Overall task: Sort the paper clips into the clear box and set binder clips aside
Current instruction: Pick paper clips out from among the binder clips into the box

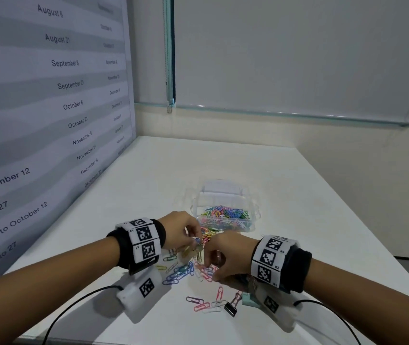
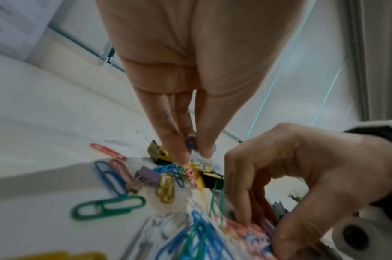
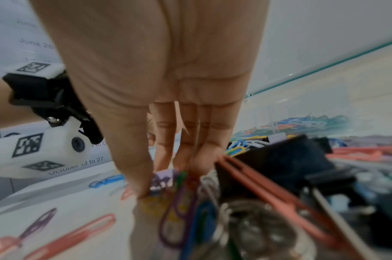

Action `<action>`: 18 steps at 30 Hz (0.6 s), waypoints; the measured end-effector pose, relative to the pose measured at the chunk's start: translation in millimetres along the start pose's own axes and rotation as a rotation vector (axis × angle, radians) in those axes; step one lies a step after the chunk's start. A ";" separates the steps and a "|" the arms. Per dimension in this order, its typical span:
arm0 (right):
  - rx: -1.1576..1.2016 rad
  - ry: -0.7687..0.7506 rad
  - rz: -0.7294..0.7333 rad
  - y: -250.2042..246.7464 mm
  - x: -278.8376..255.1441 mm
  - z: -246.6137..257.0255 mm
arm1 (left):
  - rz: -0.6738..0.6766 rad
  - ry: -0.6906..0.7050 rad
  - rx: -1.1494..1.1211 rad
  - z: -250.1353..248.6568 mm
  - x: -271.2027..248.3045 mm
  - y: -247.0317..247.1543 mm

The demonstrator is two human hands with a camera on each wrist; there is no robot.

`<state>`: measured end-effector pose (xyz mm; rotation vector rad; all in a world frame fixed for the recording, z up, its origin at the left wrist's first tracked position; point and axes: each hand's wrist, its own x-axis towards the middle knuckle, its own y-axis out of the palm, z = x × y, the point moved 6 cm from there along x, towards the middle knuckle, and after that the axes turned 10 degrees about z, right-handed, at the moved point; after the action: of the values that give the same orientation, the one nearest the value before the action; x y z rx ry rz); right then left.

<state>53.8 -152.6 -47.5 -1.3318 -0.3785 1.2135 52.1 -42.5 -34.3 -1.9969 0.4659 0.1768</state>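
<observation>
The clear box (image 1: 244, 226) stands mid-table, part filled with coloured paper clips (image 1: 227, 212). Just in front of it lies a loose pile of paper clips (image 1: 178, 271) mixed with binder clips. My left hand (image 1: 196, 241) hovers over the pile's far side and pinches a small blue paper clip (image 2: 191, 142) between thumb and fingertips. My right hand (image 1: 209, 270) reaches down into the pile, its thumb and fingers pinching a bunch of paper clips (image 3: 179, 186). A purple binder clip (image 2: 147, 176) and a yellow binder clip (image 2: 156, 151) sit in the pile.
A black binder clip (image 1: 230, 308) and a teal one (image 1: 248, 299) lie near the front by my right wrist, with a few stray paper clips (image 1: 202, 305). A wall with a printed schedule (image 1: 49, 108) borders the table on the left. Cables trail from both wrists.
</observation>
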 end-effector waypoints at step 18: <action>0.128 0.037 -0.217 -42.8 -10.4 -23.3 | -0.173 0.038 -0.585 -4.1 37.0 -40.7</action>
<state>87.5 -164.2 -12.7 -1.1698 -0.4011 1.0141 101.8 -39.3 -10.6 -2.6043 0.2793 0.1811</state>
